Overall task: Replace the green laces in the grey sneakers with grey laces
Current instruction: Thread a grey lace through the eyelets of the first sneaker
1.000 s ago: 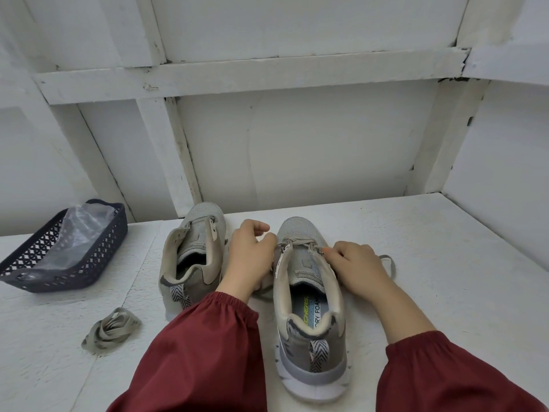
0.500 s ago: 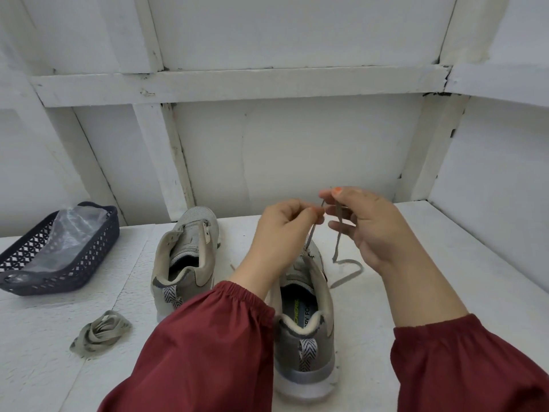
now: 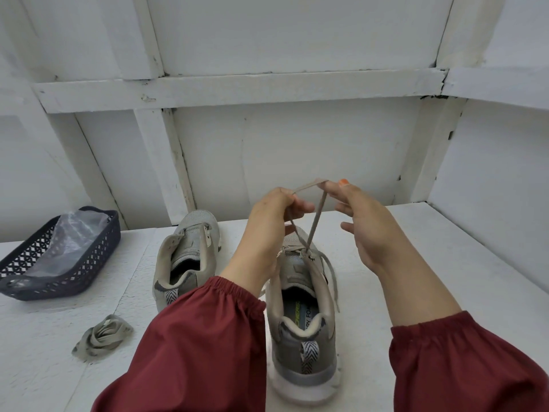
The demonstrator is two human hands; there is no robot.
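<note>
Two grey sneakers stand side by side on the white table, toes away from me. The right sneaker (image 3: 303, 316) carries a grey lace (image 3: 315, 223) whose two strands rise crossed from its upper eyelets. My left hand (image 3: 271, 221) pinches one strand above the shoe. My right hand (image 3: 364, 221) pinches the other strand at its fingertips, the remaining fingers spread. A loose lace end (image 3: 332, 278) trails down the shoe's right side. The left sneaker (image 3: 185, 257) shows no lace. A bundled greyish-green lace (image 3: 102, 339) lies on the table at the front left.
A dark perforated basket (image 3: 59, 278) holding a clear plastic bag (image 3: 72, 233) sits at the far left. White panelled walls close in behind and on the right. My dark red sleeves (image 3: 190, 349) cover the near foreground of the table (image 3: 445, 278).
Both hands rose from the right sneaker's tongue, drawing the lace strands up. The strands are now crossed and stretched between my hands, higher than half a second ago.
</note>
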